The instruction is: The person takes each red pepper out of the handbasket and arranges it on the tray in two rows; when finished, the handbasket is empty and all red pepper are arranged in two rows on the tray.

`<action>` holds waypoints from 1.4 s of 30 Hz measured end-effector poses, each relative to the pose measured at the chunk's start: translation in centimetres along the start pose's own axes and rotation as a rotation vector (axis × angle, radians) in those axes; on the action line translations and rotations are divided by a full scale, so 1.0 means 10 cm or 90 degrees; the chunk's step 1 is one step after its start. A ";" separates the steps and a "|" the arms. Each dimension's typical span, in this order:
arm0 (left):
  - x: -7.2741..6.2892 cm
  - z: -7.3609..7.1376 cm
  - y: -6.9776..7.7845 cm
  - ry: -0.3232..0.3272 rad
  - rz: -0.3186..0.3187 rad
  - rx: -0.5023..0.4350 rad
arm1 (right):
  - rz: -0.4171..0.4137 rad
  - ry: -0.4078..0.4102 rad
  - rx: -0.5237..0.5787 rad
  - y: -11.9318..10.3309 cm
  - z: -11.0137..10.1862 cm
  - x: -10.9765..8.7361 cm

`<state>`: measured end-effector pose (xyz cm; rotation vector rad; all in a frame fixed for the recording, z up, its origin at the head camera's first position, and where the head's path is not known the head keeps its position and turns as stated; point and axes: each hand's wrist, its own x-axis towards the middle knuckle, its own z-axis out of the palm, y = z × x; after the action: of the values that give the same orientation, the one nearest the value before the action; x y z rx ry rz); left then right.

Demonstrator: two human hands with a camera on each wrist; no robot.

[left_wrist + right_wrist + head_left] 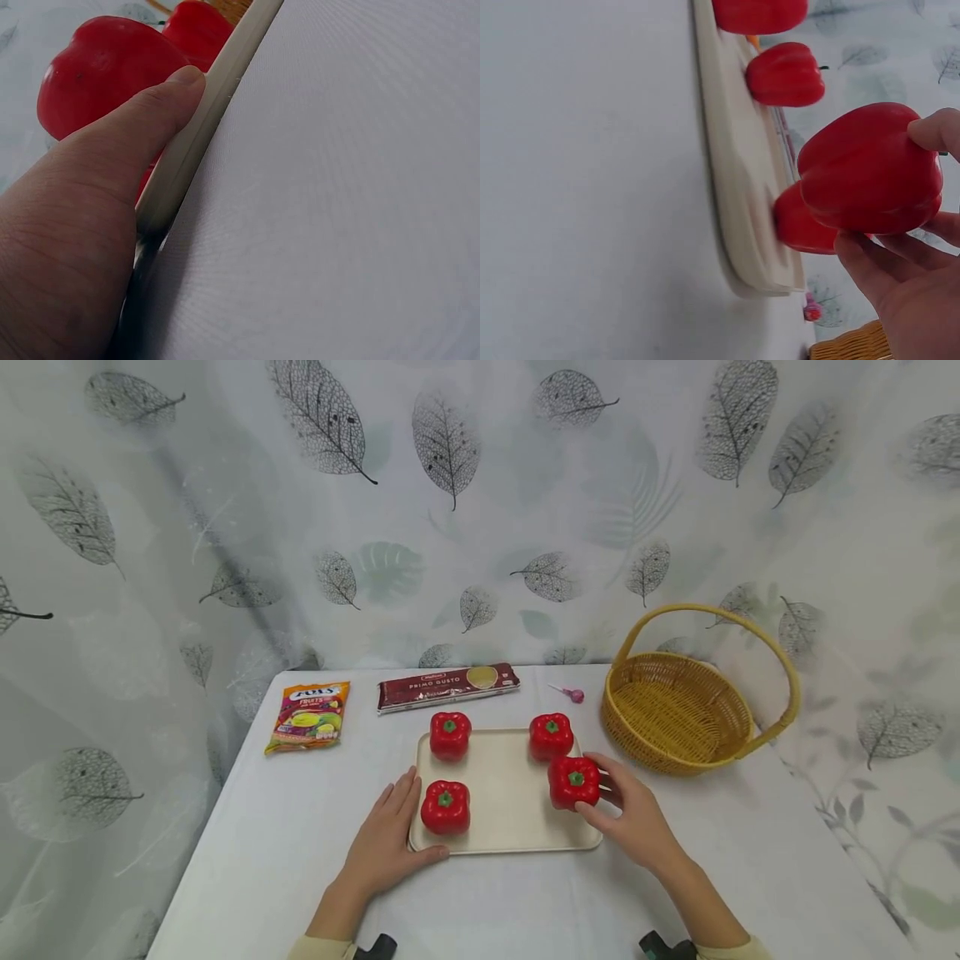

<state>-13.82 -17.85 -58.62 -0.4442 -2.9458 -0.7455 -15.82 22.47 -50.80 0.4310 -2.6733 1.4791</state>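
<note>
My right hand (632, 814) grips a red bell pepper (574, 782) between thumb and fingers, over the right part of a cream tray (510, 822). The right wrist view shows this held pepper (870, 169) raised off the tray. Behind it, another red bell pepper (551, 737) sits at the tray's back right. On the left side are a back pepper (450, 736) and a front pepper (446, 807). My left hand (386, 843) rests against the tray's left front corner, fingers extended along the side. Its thumb (169, 101) touches the front rim.
A yellow wicker basket (678, 764) with a tall handle stands at the back right. Near it lies a purple lollipop (575, 696). Behind the tray is a brown biscuit packet (448, 687), and a colourful candy bag (308, 717) lies at the back left. A leaf-patterned curtain (480, 552) hangs behind the table.
</note>
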 end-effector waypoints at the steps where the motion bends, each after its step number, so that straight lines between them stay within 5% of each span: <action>1: 0.00 0.01 0.00 0.000 -0.001 -0.002 | 0.005 -0.003 0.000 0.02 0.02 -0.01; 16: 0.00 -0.02 0.02 -0.006 -0.003 0.001 | 0.031 -0.020 -0.007 0.18 0.20 -0.07; 42: 0.00 -0.03 0.04 -0.010 -0.006 -0.001 | 0.038 -0.031 -0.047 0.18 0.21 -0.08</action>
<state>-13.71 -17.70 -58.20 -0.4388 -2.9639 -0.7497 -15.29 21.74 -53.54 0.3902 -2.7917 1.3974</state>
